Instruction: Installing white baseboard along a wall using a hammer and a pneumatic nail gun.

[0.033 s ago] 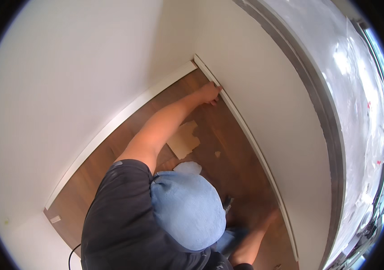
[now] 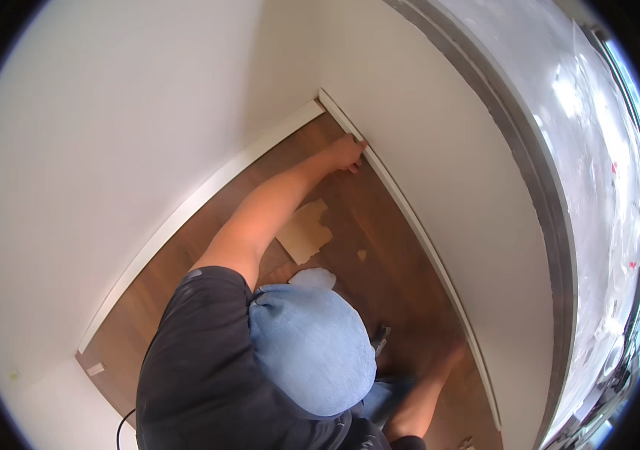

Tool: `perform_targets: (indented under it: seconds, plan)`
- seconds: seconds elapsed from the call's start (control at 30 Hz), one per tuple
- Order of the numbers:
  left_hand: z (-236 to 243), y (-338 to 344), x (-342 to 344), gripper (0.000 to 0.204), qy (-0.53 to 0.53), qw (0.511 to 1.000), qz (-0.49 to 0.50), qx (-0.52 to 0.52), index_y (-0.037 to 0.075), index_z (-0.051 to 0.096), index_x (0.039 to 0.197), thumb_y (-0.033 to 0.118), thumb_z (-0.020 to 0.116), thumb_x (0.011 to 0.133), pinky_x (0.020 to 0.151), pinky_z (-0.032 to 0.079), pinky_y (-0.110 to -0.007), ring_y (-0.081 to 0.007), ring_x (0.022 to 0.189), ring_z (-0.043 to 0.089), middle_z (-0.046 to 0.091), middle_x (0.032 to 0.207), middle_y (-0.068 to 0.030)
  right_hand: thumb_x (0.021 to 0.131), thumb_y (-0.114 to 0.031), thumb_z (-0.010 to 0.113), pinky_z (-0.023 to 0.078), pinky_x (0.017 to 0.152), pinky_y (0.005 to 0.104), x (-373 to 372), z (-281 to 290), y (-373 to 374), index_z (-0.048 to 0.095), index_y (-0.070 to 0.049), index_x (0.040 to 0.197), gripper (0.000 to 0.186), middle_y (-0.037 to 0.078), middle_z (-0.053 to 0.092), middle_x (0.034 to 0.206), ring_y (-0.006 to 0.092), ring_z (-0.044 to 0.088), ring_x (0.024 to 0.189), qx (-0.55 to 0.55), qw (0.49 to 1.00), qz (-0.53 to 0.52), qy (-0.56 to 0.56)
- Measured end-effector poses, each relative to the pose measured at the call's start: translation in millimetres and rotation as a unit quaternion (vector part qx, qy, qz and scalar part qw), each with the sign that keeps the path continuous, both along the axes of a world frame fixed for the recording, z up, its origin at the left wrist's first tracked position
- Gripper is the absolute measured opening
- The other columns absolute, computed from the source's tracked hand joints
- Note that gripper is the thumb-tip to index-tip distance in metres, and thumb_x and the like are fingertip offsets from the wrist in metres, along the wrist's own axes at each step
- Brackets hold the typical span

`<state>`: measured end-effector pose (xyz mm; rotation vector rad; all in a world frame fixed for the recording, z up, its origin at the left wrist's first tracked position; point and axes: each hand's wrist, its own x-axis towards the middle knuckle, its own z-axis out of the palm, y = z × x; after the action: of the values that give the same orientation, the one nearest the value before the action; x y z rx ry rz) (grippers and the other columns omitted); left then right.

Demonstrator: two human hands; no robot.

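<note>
View slightly shifted, hands [image 2: 346, 152] by trim [image 2: 418, 220], blue fabric [image 2: 312, 352] (bulging) hiding floor [image 2: 410, 277].

the long skirting [image 2: 430, 249] runs along the foot of the right wall [image 2: 447, 150], which rises to its right; plastic sheeting [image 2: 597, 157] lies further right of it. the floor [image 2: 387, 217] spreads to its left. at its far end the other skirting [image 2: 246, 157] nearly meets it, slanting away left and nearer. the left hand [image 2: 348, 152] touches it near that far end; the right hand [image 2: 449, 356], blurred, is beside its nearer part, contact unclear. a scrap [image 2: 362, 255] lies on the floor left of it, and a larger patch [image 2: 306, 232] further left.
</note>
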<state>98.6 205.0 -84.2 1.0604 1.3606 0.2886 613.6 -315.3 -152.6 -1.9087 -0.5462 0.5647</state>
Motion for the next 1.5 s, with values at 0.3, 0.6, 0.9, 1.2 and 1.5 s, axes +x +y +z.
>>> perform_targets:
  seconds: [0.3, 0.6, 0.9, 1.2, 1.5]
  plan:
    - [-14.3, 2.1, -18.4, 0.050, -0.004, 0.999, 0.042, 0.020, -0.004, 0.047, 0.129, 0.040, 0.051, 0.106, 0.071, 0.057, -0.036, -0.0244, 0.079, 0.073, 0.074, 0.102, -0.0178, 0.102, -0.025, 0.060, 0.052, 0.100, 0.0441, -72.6, 19.8, 111.6, 0.046, 0.002, 0.142, 0.050, 0.018, 0.056, 0.139, 0.0315, 0.058, 0.121, 0.036, 0.933, -0.295, 0.204]
    - [-15.4, 6.6, 1.6, 0.045, -0.044, 0.998, 0.033, -0.003, 0.004, 0.047, 0.126, 0.044, 0.050, 0.107, 0.079, 0.054, -0.036, -0.0206, 0.092, 0.072, 0.074, 0.112, -0.0130, 0.106, -0.020, 0.053, 0.045, 0.059, 0.0303, -23.1, 9.8, 86.9, 0.058, -0.011, 0.111, 0.011, 0.000, 0.056, 0.086, 0.0134, 0.052, 0.072, 0.065, 0.928, -0.289, 0.227]
    - [-24.4, -5.1, 7.9, 0.047, -0.035, 0.998, 0.042, 0.034, 0.002, 0.046, 0.122, 0.045, 0.050, 0.107, 0.076, 0.055, -0.032, -0.0188, 0.088, 0.071, 0.073, 0.109, -0.0133, 0.106, -0.017, 0.055, 0.045, 0.066, 0.0277, -31.8, -6.0, 79.3, 0.053, -0.011, 0.131, 0.025, -0.003, 0.055, 0.098, 0.0098, 0.050, 0.082, 0.051, 0.963, -0.247, 0.094]
    - [-5.4, 0.4, 8.4, 0.049, -0.024, 1.000, 0.004, -0.006, 0.004, 0.047, 0.125, 0.047, 0.055, 0.104, 0.078, 0.054, -0.034, -0.0189, 0.090, 0.070, 0.072, 0.113, -0.0134, 0.107, -0.019, 0.053, 0.048, 0.076, 0.0275, -46.9, 20.4, 107.0, 0.042, -0.011, 0.150, 0.045, 0.001, 0.060, 0.118, 0.0117, 0.056, 0.092, 0.139, 0.899, -0.358, 0.209]
    - [50.0, -11.6, 26.3, 0.048, 0.101, 0.962, -0.255, 0.006, 0.001, 0.052, 0.127, 0.042, 0.060, 0.102, 0.077, 0.053, -0.033, -0.0198, 0.091, 0.069, 0.067, 0.112, -0.0114, 0.104, -0.016, 0.059, 0.046, 0.102, 0.0355, -72.2, 35.0, 134.9, 0.047, -0.004, 0.147, 0.046, 0.009, 0.058, 0.135, 0.0207, 0.054, 0.121, 0.107, 0.890, -0.402, 0.184]
